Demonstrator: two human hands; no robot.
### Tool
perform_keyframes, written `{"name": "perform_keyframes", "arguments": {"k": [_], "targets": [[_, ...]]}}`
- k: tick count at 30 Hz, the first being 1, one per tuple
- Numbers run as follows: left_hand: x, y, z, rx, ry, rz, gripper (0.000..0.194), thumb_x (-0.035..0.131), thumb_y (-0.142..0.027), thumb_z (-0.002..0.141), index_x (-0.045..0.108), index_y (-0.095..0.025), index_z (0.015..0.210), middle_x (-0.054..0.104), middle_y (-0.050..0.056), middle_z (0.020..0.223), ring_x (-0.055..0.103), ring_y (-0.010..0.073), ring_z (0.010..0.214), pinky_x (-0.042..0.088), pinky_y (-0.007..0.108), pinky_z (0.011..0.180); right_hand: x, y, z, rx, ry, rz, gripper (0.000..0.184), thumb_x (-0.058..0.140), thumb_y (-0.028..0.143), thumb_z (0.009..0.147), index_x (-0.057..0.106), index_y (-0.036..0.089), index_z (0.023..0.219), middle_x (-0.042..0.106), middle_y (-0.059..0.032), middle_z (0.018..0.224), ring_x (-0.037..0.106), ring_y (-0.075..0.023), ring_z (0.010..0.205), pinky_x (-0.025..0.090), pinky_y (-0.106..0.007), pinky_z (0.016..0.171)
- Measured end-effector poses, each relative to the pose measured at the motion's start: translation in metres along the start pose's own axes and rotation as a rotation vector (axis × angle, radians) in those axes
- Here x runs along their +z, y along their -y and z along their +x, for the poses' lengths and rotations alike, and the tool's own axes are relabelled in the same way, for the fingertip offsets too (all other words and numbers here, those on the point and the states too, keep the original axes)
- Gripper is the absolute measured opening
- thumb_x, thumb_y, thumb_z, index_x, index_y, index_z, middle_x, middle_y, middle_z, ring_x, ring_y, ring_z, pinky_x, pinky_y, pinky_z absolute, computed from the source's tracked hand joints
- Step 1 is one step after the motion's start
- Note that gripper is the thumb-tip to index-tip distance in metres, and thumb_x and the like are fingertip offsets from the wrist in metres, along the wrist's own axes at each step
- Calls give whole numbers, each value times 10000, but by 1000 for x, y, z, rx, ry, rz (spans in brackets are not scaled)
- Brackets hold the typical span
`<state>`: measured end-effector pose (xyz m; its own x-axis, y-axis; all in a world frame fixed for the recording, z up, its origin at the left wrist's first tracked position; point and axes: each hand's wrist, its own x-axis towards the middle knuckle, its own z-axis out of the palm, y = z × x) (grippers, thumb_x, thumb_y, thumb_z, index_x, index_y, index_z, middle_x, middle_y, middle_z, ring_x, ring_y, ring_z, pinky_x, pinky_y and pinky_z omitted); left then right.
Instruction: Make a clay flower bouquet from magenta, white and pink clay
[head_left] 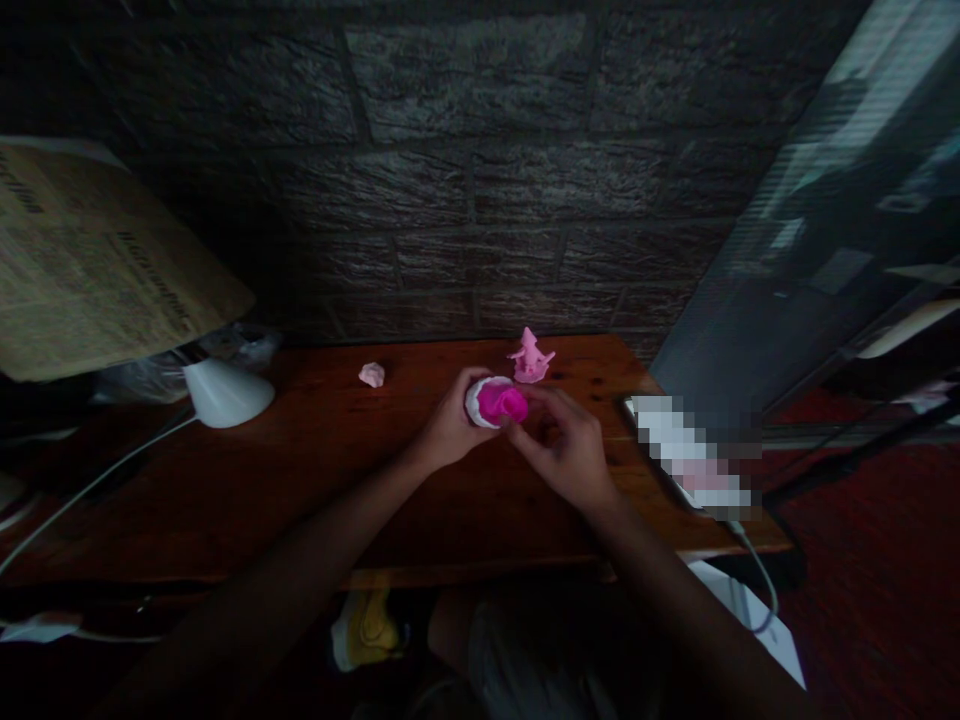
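My left hand (454,420) is wrapped round a small white container (473,404) with a ragged-looking rim, tipped toward me. Bright pink clay-like material (493,402) lines or fills its mouth; I cannot tell how deep it goes. At the right side of that opening, my right hand (574,445) pinches a rounded bit of the same pink material with thumb and forefinger. Just behind the hands stands a light pink modelled figure (530,358) with a pointed top and two arm-like spikes. A pale pink lump (372,374) lies farther left on the wooden table (322,480).
A lamp with a printed paper-like shade (105,260) and white base (229,392) stands at the left. A pixelated tablet-like device (686,455), with a cable (765,580), lies at the right edge. A dark brick wall (480,180) borders the table's back.
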<state>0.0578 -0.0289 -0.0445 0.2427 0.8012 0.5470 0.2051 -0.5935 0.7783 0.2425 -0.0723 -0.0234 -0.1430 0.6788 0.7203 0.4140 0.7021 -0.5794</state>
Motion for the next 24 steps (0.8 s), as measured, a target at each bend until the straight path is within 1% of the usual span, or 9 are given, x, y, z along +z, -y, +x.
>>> {"name": "perform_keyframes", "arguments": {"k": [5, 9, 13, 16, 18, 21, 24], "targets": [[-1, -1, 0, 52, 42, 33, 578, 806, -228, 728, 475, -208, 1202, 640, 90, 1191, 649, 220, 1067, 510, 351, 919, 0, -1, 0, -25, 24, -55, 285, 719, 272, 885, 703, 197, 1159, 771, -71, 1029, 707, -193, 790, 584, -319, 740], [-1, -1, -2, 58, 84, 56, 603, 794, -212, 739, 462, -213, 1242, 637, 105, 1231, 650, 233, 1097, 510, 365, 938, 0, -2, 1, -28, 58, -64, 277, 728, 269, 885, 722, 189, 1150, 780, -69, 985, 712, -194, 784, 584, -320, 754], [1, 0, -3, 59, 109, 66, 603, 767, -192, 761, 449, -213, 1273, 628, 122, 1266, 641, 240, 1127, 501, 383, 965, 2, -2, 1, -24, 46, -60, 268, 739, 275, 881, 736, 213, 1142, 788, -66, 1006, 732, -206, 847, 586, -338, 813], [2, 3, -3, 61, 110, 53, 590, 772, -186, 747, 464, -205, 1250, 636, 123, 1246, 638, 240, 1124, 497, 384, 969, 3, -2, 1, -32, 53, -29, 276, 745, 271, 877, 739, 195, 1143, 786, -81, 1045, 737, -212, 906, 585, -339, 845], [3, 4, -2, 52, 110, 38, 586, 780, -188, 734, 474, -201, 1233, 641, 121, 1232, 639, 238, 1111, 497, 380, 961, 3, -2, 2, -18, 70, -27, 287, 751, 270, 871, 740, 185, 1145, 783, -82, 1034, 733, -205, 876, 586, -327, 822], [3, 4, -1, 28, 93, 10, 580, 791, -197, 717, 487, -201, 1211, 648, 108, 1211, 642, 232, 1086, 498, 369, 947, 4, 0, 2, 16, 95, -42, 287, 753, 279, 869, 740, 213, 1148, 773, -57, 965, 711, -184, 772, 580, -307, 754], [4, 2, 0, 10, 59, -39, 583, 812, -215, 695, 497, -200, 1185, 649, 94, 1185, 637, 224, 1072, 494, 361, 948, 1, 3, 3, 17, 77, -17, 290, 749, 303, 871, 730, 231, 1152, 758, -47, 928, 687, -173, 718, 574, -303, 711]]}}
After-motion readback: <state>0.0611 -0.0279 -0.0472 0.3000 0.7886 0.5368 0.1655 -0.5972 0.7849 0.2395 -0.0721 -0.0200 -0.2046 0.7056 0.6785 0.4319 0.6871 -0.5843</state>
